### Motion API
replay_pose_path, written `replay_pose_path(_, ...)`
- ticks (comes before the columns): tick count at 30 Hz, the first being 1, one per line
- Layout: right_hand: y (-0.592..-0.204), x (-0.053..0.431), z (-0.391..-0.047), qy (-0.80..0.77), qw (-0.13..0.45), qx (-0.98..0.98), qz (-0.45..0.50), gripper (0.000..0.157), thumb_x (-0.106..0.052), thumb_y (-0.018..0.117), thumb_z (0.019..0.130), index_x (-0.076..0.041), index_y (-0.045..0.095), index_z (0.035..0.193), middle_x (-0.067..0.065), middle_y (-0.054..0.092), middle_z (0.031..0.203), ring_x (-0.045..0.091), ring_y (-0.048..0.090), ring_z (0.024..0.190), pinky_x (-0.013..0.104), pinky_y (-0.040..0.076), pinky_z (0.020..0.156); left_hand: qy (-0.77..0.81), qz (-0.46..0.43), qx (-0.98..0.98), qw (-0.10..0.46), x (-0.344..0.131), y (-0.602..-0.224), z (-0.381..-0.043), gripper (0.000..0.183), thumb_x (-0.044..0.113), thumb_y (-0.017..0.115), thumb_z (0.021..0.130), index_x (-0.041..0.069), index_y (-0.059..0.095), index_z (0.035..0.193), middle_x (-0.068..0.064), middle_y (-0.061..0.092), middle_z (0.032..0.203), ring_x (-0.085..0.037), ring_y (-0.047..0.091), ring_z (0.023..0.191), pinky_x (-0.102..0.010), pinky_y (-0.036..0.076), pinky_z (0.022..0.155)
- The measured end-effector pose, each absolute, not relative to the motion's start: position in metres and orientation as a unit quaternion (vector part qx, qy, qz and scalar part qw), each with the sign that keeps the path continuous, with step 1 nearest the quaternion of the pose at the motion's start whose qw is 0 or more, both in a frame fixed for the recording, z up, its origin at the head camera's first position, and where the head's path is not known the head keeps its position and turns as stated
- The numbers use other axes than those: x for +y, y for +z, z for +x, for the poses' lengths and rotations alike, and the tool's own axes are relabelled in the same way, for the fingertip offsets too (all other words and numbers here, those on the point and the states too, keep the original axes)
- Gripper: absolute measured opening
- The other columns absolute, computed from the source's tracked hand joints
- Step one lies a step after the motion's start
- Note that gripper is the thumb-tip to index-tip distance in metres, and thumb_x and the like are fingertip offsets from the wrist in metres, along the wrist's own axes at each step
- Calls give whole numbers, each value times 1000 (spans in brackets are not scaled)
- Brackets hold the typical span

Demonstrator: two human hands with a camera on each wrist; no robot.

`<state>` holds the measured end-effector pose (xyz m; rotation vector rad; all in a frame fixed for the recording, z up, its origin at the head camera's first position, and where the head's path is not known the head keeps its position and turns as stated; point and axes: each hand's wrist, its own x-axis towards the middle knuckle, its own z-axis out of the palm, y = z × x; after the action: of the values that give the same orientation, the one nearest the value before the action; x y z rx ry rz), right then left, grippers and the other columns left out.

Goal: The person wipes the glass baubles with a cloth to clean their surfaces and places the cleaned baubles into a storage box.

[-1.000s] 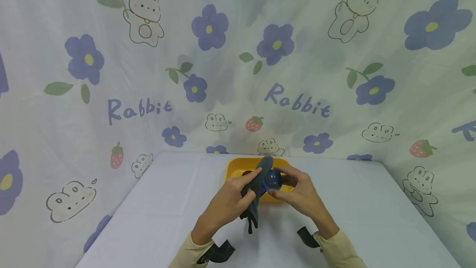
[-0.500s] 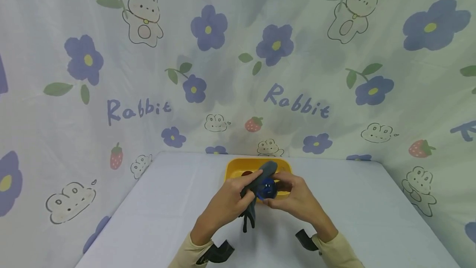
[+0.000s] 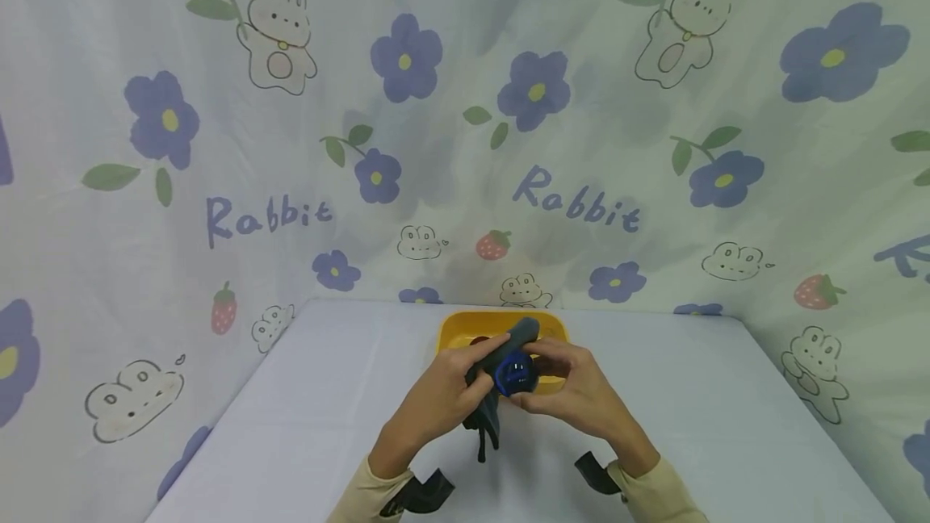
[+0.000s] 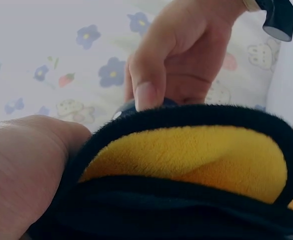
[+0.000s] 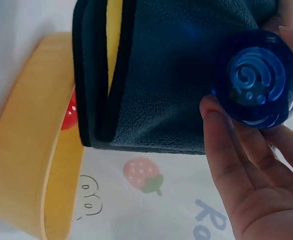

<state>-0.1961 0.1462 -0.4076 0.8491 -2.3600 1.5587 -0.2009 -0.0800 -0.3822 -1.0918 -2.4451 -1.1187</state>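
Note:
My left hand [image 3: 436, 394] grips a folded dark grey-green plush cloth [image 4: 211, 116], its thumb and index finger on the near layers. The yellow inner side [image 4: 226, 150] of the cloth shows between its dark-edged layers. With fingertips and thumb, my right hand [image 3: 581, 394] holds a glossy, see-through blue ball [image 5: 256, 77] that bears a pale swirl mark. In the right wrist view the ball overlaps the cloth's outer face. From the left wrist view most of the ball is hidden behind the cloth.
Just beyond my hands a yellow plastic bin [image 3: 465, 317] stands on the white-covered table [image 3: 312, 402]. Inside it lies a red thing with white dots [image 5: 70, 112]. A curtain [image 3: 465, 144] printed with flowers and rabbits hangs behind the table.
The ball, in my right hand, has moved left and slightly down against the cloth and has turned. The cloth's upper end has tipped right and dropped a little. My left hand stays nearly still.

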Motion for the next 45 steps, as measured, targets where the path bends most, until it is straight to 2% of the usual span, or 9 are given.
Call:
replay_pose_path(8,-407,147,-197,544,120,-777,292,49,-20,84,75,-21,67,121,1,69,118,16,71,99,29,56,89,-384,-363,-842,111,-80,-382,-203,52,4,54,91,14,54,142,2,66,102,-2,51,64,-16,43,55)
replay_pose_path(18,-406,147,-200,563,152,-763,278,53,-13,83,75,-16,65,125,8,67,120,15,71,97,27,56,91,-382,-343,-853,98,-79,-381,-204,57,4,53,89,10,48,146,-2,61,94,0,45,56,-16,40,51)
replay_pose_path(20,-407,147,-201,564,162,-762,275,53,-11,83,75,-15,64,125,9,67,119,16,70,97,27,56,91,-376,-339,-857,94,-79,-380,-205,58,5,53,89,10,47,147,-2,57,87,1,43,53,-16,39,50)
replay_pose_path(22,-407,147,-202,563,167,-763,271,53,-11,82,76,-15,65,125,8,67,119,17,70,99,28,55,92,-370,-336,-861,92,-79,-380,-205,59,6,53,89,9,46,147,-1,52,81,2,42,53,-16,39,50)
replay_pose_path(27,-407,147,-203,571,165,-762,259,54,-12,83,76,-14,64,126,8,66,123,21,68,107,31,55,94,-365,-329,-867,84,-78,-379,-204,58,7,53,89,7,46,147,1,48,77,2,43,51,-15,40,50)
replay_pose_path(34,-406,148,-203,582,171,-757,242,55,-10,83,75,-11,62,126,10,66,121,25,68,109,33,55,93,-373,-329,-865,65,-78,-378,-202,58,8,53,90,6,44,147,5,42,68,3,38,43,-15,37,46)
replay_pose_path(40,-407,151,-204,561,188,-776,217,55,-13,85,73,-15,63,124,5,67,121,23,68,108,33,54,96,-376,-332,-863,55,-76,-378,-198,57,7,52,91,5,44,147,4,43,68,3,43,46,-15,40,47)
replay_pose_path(45,-408,153,-205,535,201,-795,203,56,-17,86,73,-18,64,124,0,68,120,19,64,106,34,54,90,-380,-333,-861,52,-76,-377,-195,57,7,53,91,5,44,147,0,51,72,2,52,53,-16,45,50)
